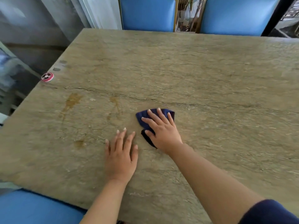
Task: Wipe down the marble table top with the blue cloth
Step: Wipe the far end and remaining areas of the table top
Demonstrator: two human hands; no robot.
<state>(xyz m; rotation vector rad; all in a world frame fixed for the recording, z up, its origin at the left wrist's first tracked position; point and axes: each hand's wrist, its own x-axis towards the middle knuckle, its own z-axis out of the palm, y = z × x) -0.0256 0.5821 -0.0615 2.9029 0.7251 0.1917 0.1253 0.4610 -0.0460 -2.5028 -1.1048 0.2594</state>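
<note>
The marble table top [194, 70] is tan with dark veins and fills most of the view. A small dark blue cloth [143, 118] lies folded on it near the middle. My right hand [161, 130] presses flat on the cloth with straight, spread fingers and covers most of it. My left hand [121, 156] rests flat on the bare marble just left of the cloth, fingers straight. Brownish stains [72, 101] mark the marble to the left of both hands, with a smaller stain [79, 143] nearer me.
A small round red and white disc [47, 76] sits at the table's left edge. Two blue chairs [148, 13] stand at the far side, and another blue chair seat [37, 207] is at the near left corner. A dark crack line [145, 99] runs across the marble.
</note>
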